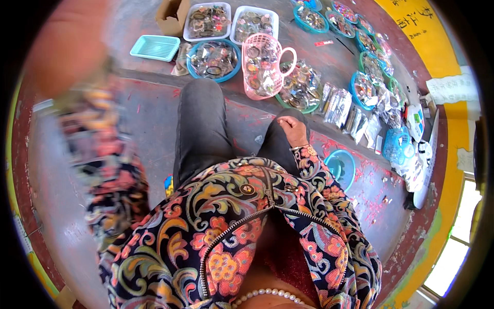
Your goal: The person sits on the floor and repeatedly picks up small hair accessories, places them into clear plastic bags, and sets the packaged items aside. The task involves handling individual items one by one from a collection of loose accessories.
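My left hand (69,46) is raised close to the camera at the upper left, smeared by motion, so its fingers cannot be made out. Over my right knee rests my right hand (293,131), its fingers curled in and nothing visible in them. Beyond my knees stands a pink plastic basket (264,94) with a looped handle, holding small packets. Beside it, a blue round basket (190,66) is heaped with bagged trinkets. A green basket (310,110) of similar packets sits partly behind the pink one.
Two white trays (232,36) of packets, a cardboard box (173,14) and a turquoise tray (154,47) lie at the far left. Several filled baskets (353,88) and clear plastic packets (337,105) line the right. A turquoise basin (351,167) stands by my right arm.
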A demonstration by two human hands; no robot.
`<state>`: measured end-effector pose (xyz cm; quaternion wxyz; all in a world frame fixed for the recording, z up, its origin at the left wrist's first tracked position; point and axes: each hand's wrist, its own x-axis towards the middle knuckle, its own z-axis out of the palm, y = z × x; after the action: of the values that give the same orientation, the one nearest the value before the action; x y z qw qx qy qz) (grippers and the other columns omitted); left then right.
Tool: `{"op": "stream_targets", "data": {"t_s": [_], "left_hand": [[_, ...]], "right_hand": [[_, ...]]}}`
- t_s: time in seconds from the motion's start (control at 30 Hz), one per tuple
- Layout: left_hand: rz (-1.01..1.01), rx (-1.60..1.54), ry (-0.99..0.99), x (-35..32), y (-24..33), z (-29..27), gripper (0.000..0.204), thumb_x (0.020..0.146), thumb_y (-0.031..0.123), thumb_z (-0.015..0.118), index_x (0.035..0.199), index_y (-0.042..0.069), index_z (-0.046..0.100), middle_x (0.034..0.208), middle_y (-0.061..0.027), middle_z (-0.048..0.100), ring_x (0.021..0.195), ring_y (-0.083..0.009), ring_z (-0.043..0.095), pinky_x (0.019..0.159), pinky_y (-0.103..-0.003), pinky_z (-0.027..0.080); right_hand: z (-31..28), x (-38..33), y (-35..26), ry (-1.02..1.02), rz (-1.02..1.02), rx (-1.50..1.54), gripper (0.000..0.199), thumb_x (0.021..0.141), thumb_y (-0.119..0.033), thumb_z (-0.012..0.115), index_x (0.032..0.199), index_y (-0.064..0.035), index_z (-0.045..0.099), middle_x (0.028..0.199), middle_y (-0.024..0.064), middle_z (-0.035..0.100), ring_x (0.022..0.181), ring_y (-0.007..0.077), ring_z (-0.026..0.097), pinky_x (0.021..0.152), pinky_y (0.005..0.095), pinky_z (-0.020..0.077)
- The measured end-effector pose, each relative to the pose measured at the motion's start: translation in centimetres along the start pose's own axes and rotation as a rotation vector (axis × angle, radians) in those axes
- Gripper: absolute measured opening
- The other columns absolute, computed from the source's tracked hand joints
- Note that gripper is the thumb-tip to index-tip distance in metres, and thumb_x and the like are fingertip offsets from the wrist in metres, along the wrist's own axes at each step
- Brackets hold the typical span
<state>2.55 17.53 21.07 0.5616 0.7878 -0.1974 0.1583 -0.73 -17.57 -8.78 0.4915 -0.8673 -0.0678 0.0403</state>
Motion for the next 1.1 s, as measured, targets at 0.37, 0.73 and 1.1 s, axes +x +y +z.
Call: {"op": "stream_targets", "data": {"t_s": [0.37,0.73,1.1], "left_hand": [[0.03,0.24,0.111,-2.1,1.9,-3.0,0.024,0.085,0.023,0.041,0.084,0.005,0.056,0.084,-0.0066,0.057,0.076,-0.0129,0.051,0.066,-0.024,0.039],[-0.389,0.102,0.436,-19.3,0.0,-1.0,0.026,0.085,0.026,0.04,0.084,0.005,0.057,0.085,-0.0082,0.056,0.078,-0.0151,0.051,0.068,-0.026,0.039],[-0.958,0.023,0.546,-35.6,-0.8,5.7,0.029,0.085,0.028,0.039,0.084,0.005,0.057,0.086,-0.0097,0.056,0.08,-0.0172,0.05,0.069,-0.028,0.038]], "right_hand": [[0.0,-0.6,-0.4,0.021,-0.042,-0.11,0.017,0.075,-0.02,0.054,0.081,-0.0063,0.062,0.076,0.0107,0.06,0.072,0.0249,0.058,0.064,0.0304,0.0445],[-0.2,-0.2,-0.4,0.043,-0.068,-0.138,0.017,0.075,-0.02,0.052,0.08,-0.0068,0.062,0.078,0.0107,0.06,0.074,0.0254,0.058,0.065,0.0318,0.0447],[-0.1,-0.6,-1.5,0.032,-0.065,-0.091,0.016,0.075,-0.019,0.053,0.08,-0.0065,0.062,0.077,0.0096,0.06,0.073,0.0236,0.058,0.064,0.0306,0.0446]]}}
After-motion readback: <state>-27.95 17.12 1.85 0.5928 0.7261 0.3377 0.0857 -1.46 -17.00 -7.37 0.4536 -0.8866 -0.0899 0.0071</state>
